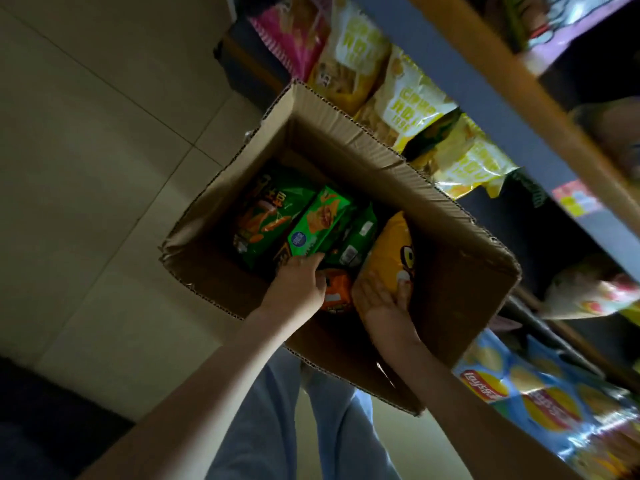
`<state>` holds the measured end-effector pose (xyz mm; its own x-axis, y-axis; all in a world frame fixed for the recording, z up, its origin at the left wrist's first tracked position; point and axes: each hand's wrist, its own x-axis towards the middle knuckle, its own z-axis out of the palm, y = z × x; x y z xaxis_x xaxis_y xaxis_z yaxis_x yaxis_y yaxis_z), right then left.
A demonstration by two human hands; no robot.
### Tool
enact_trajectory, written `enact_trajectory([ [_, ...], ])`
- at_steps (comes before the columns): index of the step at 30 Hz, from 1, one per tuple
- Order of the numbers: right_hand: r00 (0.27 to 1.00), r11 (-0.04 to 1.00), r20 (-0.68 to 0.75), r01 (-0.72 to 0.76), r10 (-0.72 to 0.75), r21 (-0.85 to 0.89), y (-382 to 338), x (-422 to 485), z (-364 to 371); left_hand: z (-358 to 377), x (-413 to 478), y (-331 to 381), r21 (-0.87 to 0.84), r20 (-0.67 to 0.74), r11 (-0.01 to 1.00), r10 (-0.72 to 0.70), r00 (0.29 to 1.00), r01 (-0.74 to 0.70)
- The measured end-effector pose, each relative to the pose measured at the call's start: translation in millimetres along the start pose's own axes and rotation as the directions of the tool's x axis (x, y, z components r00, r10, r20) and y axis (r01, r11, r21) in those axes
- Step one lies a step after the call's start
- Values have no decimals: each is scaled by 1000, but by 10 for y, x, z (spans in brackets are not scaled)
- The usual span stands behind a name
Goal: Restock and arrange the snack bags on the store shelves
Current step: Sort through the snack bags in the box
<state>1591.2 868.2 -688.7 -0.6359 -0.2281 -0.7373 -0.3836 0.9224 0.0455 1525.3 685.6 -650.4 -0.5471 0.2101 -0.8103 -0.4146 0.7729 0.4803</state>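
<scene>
An open cardboard box (pixel 349 143) stands on the floor with several snack bags inside. My left hand (pixel 299 282) reaches into it and its fingers curl on the lower end of a bright green bag (pixel 317 221). A larger green bag (pixel 263 213) lies to its left, a dark green one (pixel 356 237) to its right, and an orange pack (pixel 337 289) sits between my hands. My right hand (pixel 382 294) grips the lower part of a yellow bag (pixel 393 252) that leans on the box's right wall.
Store shelves (pixel 512 109) run along the right, holding yellow-and-white bags (pixel 408 95), a pink bag (pixel 294 32) and blue Lay's bags (pixel 540 400). Pale floor tiles (pixel 86 150) spread to the left. My legs in light blue trousers (pixel 277 417) are below the box.
</scene>
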Motion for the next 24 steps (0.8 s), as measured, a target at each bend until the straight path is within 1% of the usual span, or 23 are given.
enact_trajectory([
  [1,997,1000,-72,31,-31,-7,-8,-105,-77,-63,-61,83,-193,46,977,-85,995,93],
  [2,987,997,-143,69,-72,-27,-16,-219,-179,-142,-140,189,-364,119,908,-175,977,207],
  [3,969,992,-218,111,-120,-51,-29,-334,-321,-228,-225,300,-499,219,801,-253,942,332],
  [4,935,984,-307,160,-178,-82,-47,-453,-502,-321,-316,412,-583,326,683,-300,897,440],
  [5,892,969,-379,216,-246,-122,-59,-552,-696,-421,-406,516,-629,401,589,-313,861,507],
  [6,853,949,-419,260,-312,-178,-55,-658,-886,-531,-503,624,-657,442,529,-306,843,537],
  [7,822,925,-430,294,-372,-240,-40,-759,-1091,-650,-603,736,-682,457,493,-289,841,540],
  [9,751,882,-468,354,-466,-310,11,-941,-1466,-888,-833,965,-709,429,488,-276,860,510],
  [11,672,857,-532,406,-516,-318,103,-1098,-1834,-1110,-1075,1218,-714,356,523,-302,885,466],
  [13,601,822,-564,459,-567,-337,178,-1276,-2213,-1283,-1307,1464,-687,305,568,-342,889,454],
  [16,507,749,-556,518,-659,-414,217,-1644,-2765,-1478,-1664,1764,-662,296,580,-379,877,475],
  [19,424,702,-574,551,-701,-452,242,-2050,-3234,-1639,-2072,2021,-669,283,604,-331,900,433],
  [21,413,661,-545,630,-730,-407,322,-2303,-3499,-1773,-2366,2173,-678,195,648,-296,935,347],
  [22,432,654,-524,656,-734,-376,379,-2417,-3628,-1851,-2475,2231,-689,155,656,-281,947,307],
  [24,512,699,-514,657,-689,-282,496,-2626,-3889,-2022,-2696,2367,-718,103,653,-246,964,243],
])
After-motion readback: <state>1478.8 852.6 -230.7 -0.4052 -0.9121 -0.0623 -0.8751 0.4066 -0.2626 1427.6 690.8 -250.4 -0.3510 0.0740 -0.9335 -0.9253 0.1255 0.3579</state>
